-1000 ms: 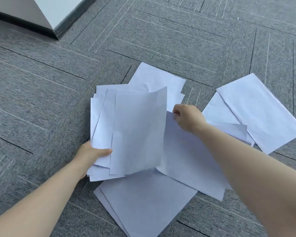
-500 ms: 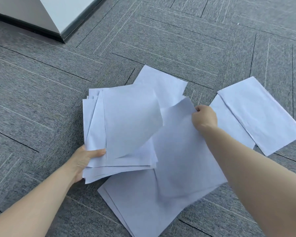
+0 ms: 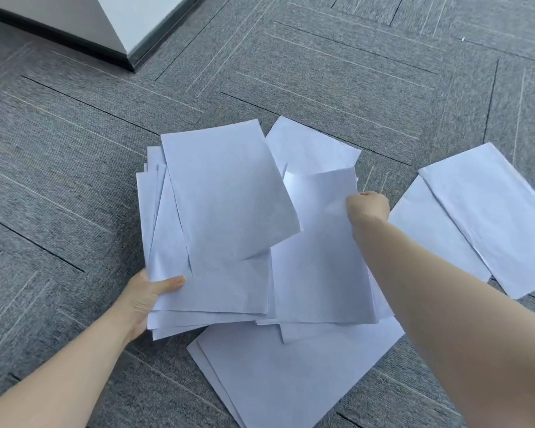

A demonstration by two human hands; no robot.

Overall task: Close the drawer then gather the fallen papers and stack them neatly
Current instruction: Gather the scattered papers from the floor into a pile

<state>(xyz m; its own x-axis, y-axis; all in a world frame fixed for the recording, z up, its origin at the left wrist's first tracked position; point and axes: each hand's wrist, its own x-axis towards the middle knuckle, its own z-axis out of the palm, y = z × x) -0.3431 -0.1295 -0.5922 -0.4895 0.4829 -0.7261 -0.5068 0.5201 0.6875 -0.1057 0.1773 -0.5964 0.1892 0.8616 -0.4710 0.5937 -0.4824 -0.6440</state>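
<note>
My left hand (image 3: 147,296) grips the near left corner of an untidy stack of white papers (image 3: 217,211), thumb on top. The stack's top sheet lies skewed. My right hand (image 3: 368,205) pinches the right edge of a single white sheet (image 3: 318,257), held lifted beside the stack. Loose sheets lie on the carpet: one behind (image 3: 309,146), two overlapping below the stack (image 3: 291,375), and two overlapping at the right (image 3: 488,217). No drawer shows in view.
Grey carpet tiles (image 3: 74,180) cover the floor all around. The corner of a grey and white cabinet or wall base (image 3: 118,29) with a dark skirting stands at the top left.
My right hand has drawn its sheet up off the floor and toward the stack. The stack's top sheet, curled before, has settled flatter. My left hand keeps its hold.
</note>
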